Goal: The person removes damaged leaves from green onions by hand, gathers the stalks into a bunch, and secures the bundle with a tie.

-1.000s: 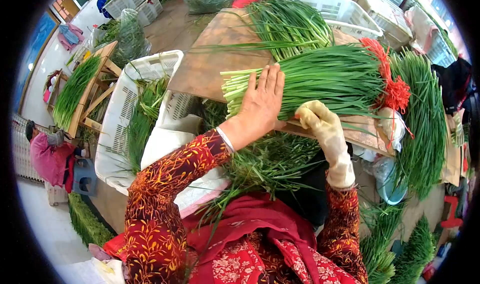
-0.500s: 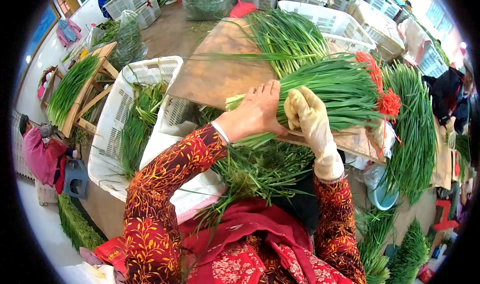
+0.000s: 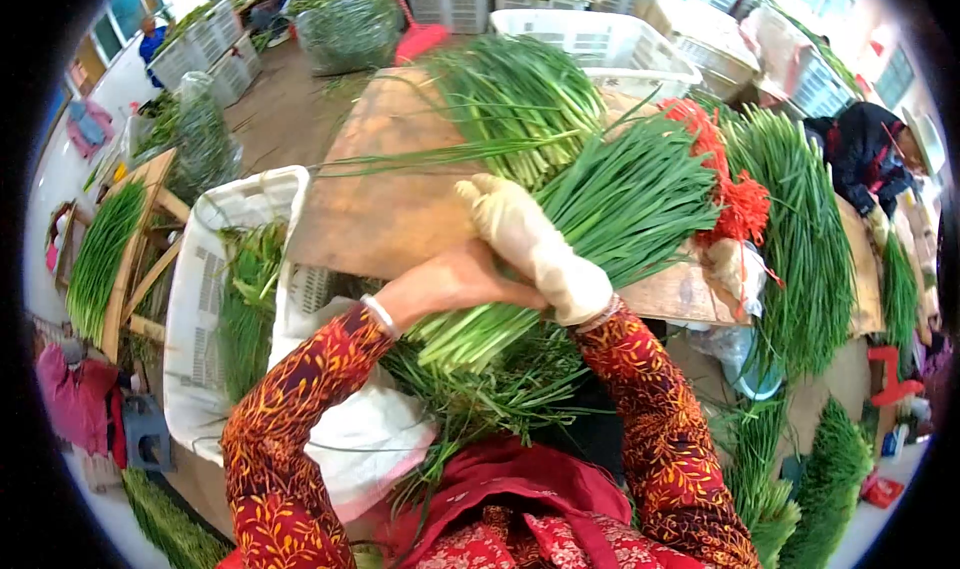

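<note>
A thick bunch of garlic chives (image 3: 640, 204) slants across the near edge of a wooden board, leaves to the upper right and pale stalks toward me. My bare left hand (image 3: 450, 281), with a white bangle at the wrist, is closed around it, thumb across the stalks. My right hand (image 3: 528, 241), in a cream rubber glove, crosses over the bunch beside the left hand. Its fingers are bent together at the far side; what lies under the palm is hidden. Another pile of chives (image 3: 520, 104) rests on the board (image 3: 385, 184) behind.
Red ties (image 3: 740, 209) lie at the board's right, beside more long chives (image 3: 795, 239). A white crate (image 3: 190, 369) with greens stands at left. Loose trimmings (image 3: 490, 379) lie below my hands. A co-worker (image 3: 865, 159) bends over chives at right.
My right hand has swung left across the bunch, over to the left hand. The bunch has tilted, its stalk end coming down toward me. The view has shifted slightly.
</note>
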A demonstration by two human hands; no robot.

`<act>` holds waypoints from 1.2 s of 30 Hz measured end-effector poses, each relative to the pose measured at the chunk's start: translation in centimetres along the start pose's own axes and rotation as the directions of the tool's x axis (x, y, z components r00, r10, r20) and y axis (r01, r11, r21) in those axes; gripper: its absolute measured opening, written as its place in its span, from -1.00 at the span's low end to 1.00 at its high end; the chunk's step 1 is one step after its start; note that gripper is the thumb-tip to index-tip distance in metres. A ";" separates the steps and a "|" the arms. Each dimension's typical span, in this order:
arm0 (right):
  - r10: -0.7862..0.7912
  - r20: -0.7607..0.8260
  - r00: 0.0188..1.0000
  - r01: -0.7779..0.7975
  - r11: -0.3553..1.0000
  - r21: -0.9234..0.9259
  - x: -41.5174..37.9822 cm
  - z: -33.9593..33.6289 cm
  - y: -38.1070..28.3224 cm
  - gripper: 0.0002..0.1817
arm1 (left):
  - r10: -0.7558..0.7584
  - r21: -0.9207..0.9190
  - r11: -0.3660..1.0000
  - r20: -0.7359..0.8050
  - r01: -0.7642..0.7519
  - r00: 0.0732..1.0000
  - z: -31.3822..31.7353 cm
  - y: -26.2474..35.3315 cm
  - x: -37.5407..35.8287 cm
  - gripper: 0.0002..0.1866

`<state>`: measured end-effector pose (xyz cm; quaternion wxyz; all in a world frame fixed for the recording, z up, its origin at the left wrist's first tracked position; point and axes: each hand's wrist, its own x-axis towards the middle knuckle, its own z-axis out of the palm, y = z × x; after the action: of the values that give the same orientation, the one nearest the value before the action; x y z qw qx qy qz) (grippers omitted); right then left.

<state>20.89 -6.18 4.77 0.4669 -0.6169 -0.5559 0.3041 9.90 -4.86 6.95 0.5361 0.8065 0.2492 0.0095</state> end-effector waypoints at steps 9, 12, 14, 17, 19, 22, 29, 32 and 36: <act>-0.023 0.017 1.000 0.025 0.988 -0.154 -1.4 -0.6 -1.1 -0.60 | 0.074 0.172 0.984 -0.177 -0.043 0.981 1.4 -0.7 -0.2 -0.24; -0.017 0.046 0.999 0.024 0.988 -0.154 -1.6 -0.7 -1.6 -0.60 | 0.061 0.129 0.990 -0.089 -0.050 0.994 1.3 -0.2 -0.3 -0.01; -0.020 0.072 0.997 0.031 0.987 -0.158 -1.7 -0.9 -1.9 -0.60 | 0.074 0.253 0.966 -0.080 -0.051 0.994 1.4 -0.3 -0.5 -0.29; -0.010 0.114 0.993 0.028 0.987 -0.159 -1.7 -0.8 -2.3 -0.60 | 0.500 0.353 0.826 -0.102 -0.439 0.860 2.3 -4.0 0.6 -0.39; -0.002 0.143 0.990 0.025 0.987 -0.156 -1.8 -0.9 -2.6 -0.60 | 0.467 0.480 0.794 -0.089 -0.373 0.880 1.9 -1.4 -0.7 -0.51; 0.010 0.198 0.980 0.020 0.989 -0.148 -1.6 -0.6 -2.8 -0.60 | 0.418 0.383 0.856 -0.117 -0.348 0.901 2.4 -2.8 -0.1 -0.42; 0.063 0.444 0.894 -0.009 0.992 -0.123 -0.9 -0.8 -5.5 -0.60 | 0.163 0.205 0.971 -0.198 -0.122 0.967 3.1 -2.6 -0.3 -0.39; 0.133 0.563 0.816 -0.069 0.989 -0.133 -0.8 -1.8 -7.0 -0.60 | -0.033 0.390 0.916 -0.164 0.096 0.986 2.0 -0.1 -2.0 -0.41; -0.088 0.270 0.959 0.086 0.996 0.019 0.2 -5.9 -5.3 -0.61 | 0.207 0.370 0.928 -0.406 -0.046 0.890 2.9 -2.4 -0.6 -0.11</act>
<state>24.03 -7.69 11.86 0.4017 -0.5428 -0.6401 0.3665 9.27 -6.89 3.74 0.3118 0.8807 0.3070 0.1816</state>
